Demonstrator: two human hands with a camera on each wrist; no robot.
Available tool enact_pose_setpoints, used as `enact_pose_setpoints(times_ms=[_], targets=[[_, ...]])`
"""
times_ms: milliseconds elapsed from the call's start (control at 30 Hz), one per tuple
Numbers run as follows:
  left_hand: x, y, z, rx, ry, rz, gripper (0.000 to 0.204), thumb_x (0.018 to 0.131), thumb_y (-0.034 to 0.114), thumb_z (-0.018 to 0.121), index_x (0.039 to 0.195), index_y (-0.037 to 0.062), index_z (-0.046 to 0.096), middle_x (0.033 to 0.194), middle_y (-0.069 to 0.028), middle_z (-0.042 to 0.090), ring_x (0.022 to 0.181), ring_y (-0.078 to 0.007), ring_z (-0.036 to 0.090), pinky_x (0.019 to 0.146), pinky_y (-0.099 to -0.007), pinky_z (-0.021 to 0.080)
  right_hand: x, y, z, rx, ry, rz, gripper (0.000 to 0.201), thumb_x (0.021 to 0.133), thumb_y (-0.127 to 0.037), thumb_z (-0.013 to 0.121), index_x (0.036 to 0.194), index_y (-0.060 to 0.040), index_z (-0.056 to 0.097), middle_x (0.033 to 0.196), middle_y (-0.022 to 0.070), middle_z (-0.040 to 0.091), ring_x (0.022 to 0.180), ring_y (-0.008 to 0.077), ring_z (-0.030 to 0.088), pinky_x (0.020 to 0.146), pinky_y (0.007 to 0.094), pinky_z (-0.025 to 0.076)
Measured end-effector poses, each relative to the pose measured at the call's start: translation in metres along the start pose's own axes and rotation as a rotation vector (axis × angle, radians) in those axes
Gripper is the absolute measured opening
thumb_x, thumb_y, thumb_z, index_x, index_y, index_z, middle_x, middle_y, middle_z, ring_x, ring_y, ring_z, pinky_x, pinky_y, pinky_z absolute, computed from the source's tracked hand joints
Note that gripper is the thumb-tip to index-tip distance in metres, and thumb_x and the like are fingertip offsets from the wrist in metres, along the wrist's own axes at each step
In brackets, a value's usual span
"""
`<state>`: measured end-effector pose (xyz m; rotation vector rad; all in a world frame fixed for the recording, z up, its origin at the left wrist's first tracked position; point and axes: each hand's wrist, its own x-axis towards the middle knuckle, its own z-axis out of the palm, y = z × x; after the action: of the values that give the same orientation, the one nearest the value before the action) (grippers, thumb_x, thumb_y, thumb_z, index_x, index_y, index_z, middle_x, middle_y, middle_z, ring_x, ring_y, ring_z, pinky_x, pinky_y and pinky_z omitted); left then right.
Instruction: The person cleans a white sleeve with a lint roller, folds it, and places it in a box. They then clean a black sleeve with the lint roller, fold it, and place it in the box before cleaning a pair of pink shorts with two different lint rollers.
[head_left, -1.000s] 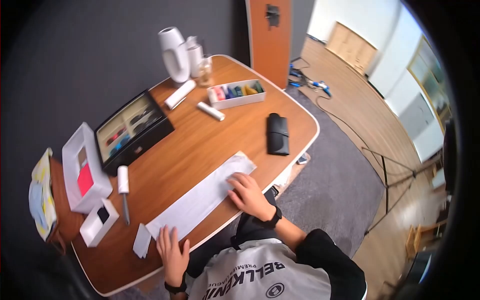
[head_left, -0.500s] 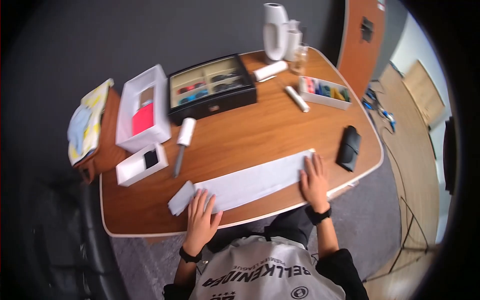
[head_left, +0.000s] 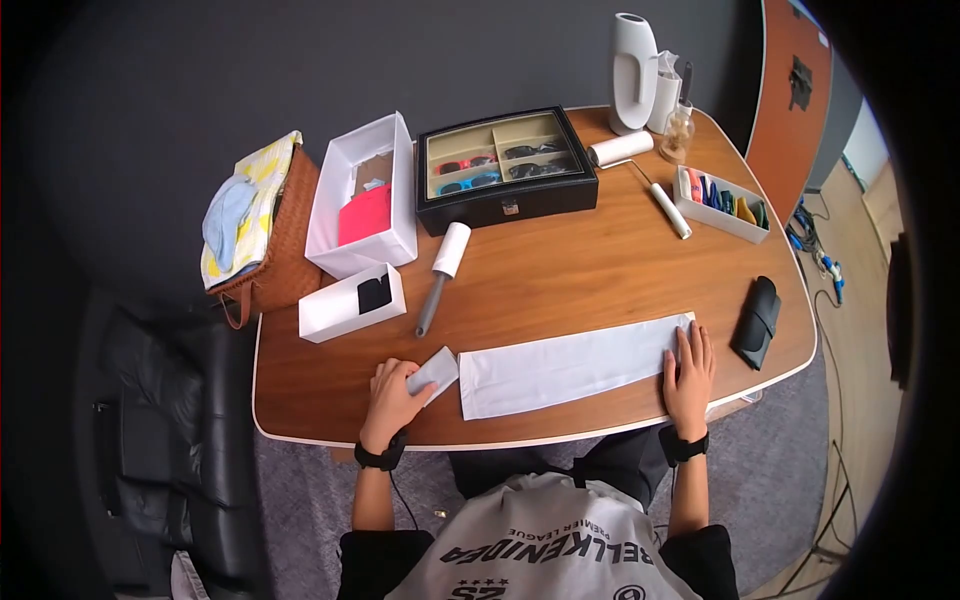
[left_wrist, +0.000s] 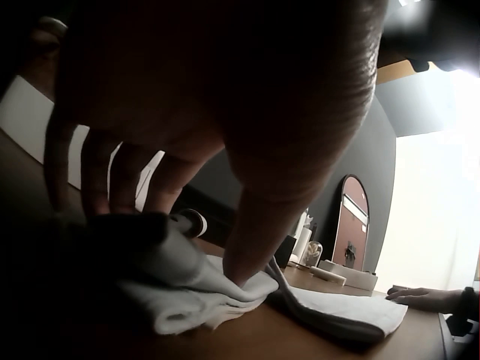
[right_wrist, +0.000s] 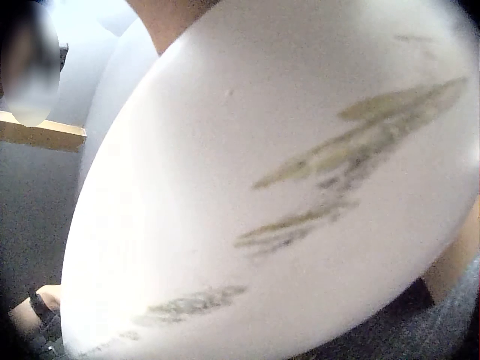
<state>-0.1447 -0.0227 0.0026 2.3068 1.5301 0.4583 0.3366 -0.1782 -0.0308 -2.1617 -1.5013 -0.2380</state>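
My left hand [head_left: 391,400] grips a small folded light-grey cloth [head_left: 436,374] at the left end of a long white strip of fabric [head_left: 570,364]. Thumb and fingers come down on either side of the folded cloth [left_wrist: 184,281] in the left wrist view, its soft layers bulging between them. The strip lies flat, folded lengthwise, along the table's near side. On its right end rests my right hand [head_left: 690,378], fingers extended. A pale surface with greenish-brown marks [right_wrist: 322,161] fills most of the right wrist view, hiding that hand's fingers.
On the wooden table [head_left: 560,270] are a lint roller [head_left: 444,272], a small white box [head_left: 345,308], a larger white box [head_left: 360,190], a sunglasses case [head_left: 510,165], a black pouch [head_left: 758,322] and a box of colourful rolled items [head_left: 722,203]. A woven basket [head_left: 285,245] stands left.
The left hand has left the strip's left end and now grips the small folded cloth, turned and moved slightly. My right hand stays at the strip's right end. The head view has swung left.
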Motion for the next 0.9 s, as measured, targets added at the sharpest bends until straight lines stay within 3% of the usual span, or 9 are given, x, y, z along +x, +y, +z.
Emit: enact_pose_setpoints(times_ms=[100,200,333,400,433,533,667,733,900], targets=[[0.007,0.004,-0.001,-0.087,0.025,0.004,0.037,0.082,0.022,0.087,0.103,0.0026,0.063,0.101,-0.0131,0.067,0.100,-0.0376,0.063,0.089,-0.0479,0.049,0.000,0.000,0.000,0.004,-0.014,0.020,0.043,0.102,-0.019,0.061,0.142,-0.0016,0.060,0.161,0.0190,0.048,0.152,0.0394,0.038,0.124,0.0503,0.029],[0.006,0.009,-0.002,-0.324,-0.015,-0.115,0.035,0.084,0.017,0.084,0.107,0.0009,0.063,0.096,-0.0158,0.071,0.092,-0.0351,0.069,0.083,-0.0436,0.054,0.000,-0.001,-0.001,-0.004,-0.016,0.020,0.043,0.102,-0.018,0.061,0.142,-0.0015,0.060,0.161,0.0190,0.048,0.152,0.0395,0.038,0.124,0.0501,0.029],[0.006,0.000,0.000,-0.434,-0.055,-0.099,0.031,0.089,0.011,0.080,0.112,-0.0011,0.063,0.092,-0.0179,0.073,0.084,-0.0301,0.073,0.076,-0.0391,0.056,0.000,0.001,0.002,-0.007,0.003,0.004,0.041,0.102,-0.018,0.061,0.140,-0.0012,0.061,0.159,0.0200,0.049,0.151,0.0407,0.039,0.123,0.0508,0.030],[0.006,-0.007,-0.002,-0.496,-0.118,-0.069,0.024,0.095,0.006,0.074,0.115,-0.0020,0.064,0.092,-0.0120,0.073,0.082,-0.0203,0.071,0.075,-0.0338,0.055,-0.001,0.004,0.004,-0.007,0.004,-0.008,0.042,0.102,-0.019,0.061,0.141,-0.0016,0.061,0.160,0.0197,0.049,0.152,0.0403,0.038,0.123,0.0506,0.030],[0.006,-0.010,-0.007,-0.488,-0.111,-0.073,0.024,0.095,0.006,0.074,0.115,-0.0020,0.064,0.092,-0.0120,0.073,0.082,-0.0203,0.071,0.075,-0.0338,0.055,-0.001,0.005,0.004,-0.008,0.006,-0.006,0.042,0.102,-0.019,0.061,0.141,-0.0017,0.061,0.160,0.0196,0.048,0.152,0.0401,0.038,0.123,0.0505,0.030],[0.009,-0.021,-0.031,-0.710,-0.067,-0.153,0.013,0.102,0.004,0.067,0.114,-0.0002,0.065,0.095,-0.0034,0.073,0.085,-0.0079,0.068,0.073,-0.0256,0.053,-0.002,0.003,0.005,-0.005,0.008,-0.002,0.043,0.103,-0.019,0.061,0.142,-0.0019,0.060,0.160,0.0195,0.048,0.152,0.0399,0.038,0.123,0.0505,0.030],[0.035,-0.048,-0.079,-0.696,0.220,-0.191,0.011,0.102,0.002,0.065,0.113,-0.0001,0.065,0.100,-0.0033,0.074,0.089,-0.0089,0.068,0.079,-0.0262,0.054,-0.003,0.004,0.005,0.000,-0.023,0.019,0.044,0.103,-0.016,0.059,0.145,-0.0021,0.058,0.163,0.0187,0.045,0.154,0.0391,0.035,0.125,0.0500,0.027],[0.058,-0.071,-0.101,-0.713,0.272,-0.168,0.014,0.101,0.000,0.065,0.115,-0.0005,0.064,0.103,-0.0046,0.074,0.092,-0.0105,0.069,0.082,-0.0267,0.054,-0.003,0.005,0.006,-0.009,-0.019,0.018,0.044,0.103,-0.017,0.059,0.145,-0.0022,0.058,0.163,0.0185,0.045,0.154,0.0390,0.035,0.125,0.0500,0.027],[0.114,-0.131,-0.134,-0.590,0.148,-0.234,0.016,0.098,-0.001,0.064,0.114,-0.0001,0.064,0.099,-0.0054,0.074,0.088,-0.0111,0.068,0.080,-0.0277,0.053,-0.002,0.004,0.005,-0.017,-0.014,0.025,0.044,0.103,-0.017,0.059,0.144,-0.0022,0.058,0.163,0.0184,0.046,0.154,0.0387,0.035,0.125,0.0501,0.027]])
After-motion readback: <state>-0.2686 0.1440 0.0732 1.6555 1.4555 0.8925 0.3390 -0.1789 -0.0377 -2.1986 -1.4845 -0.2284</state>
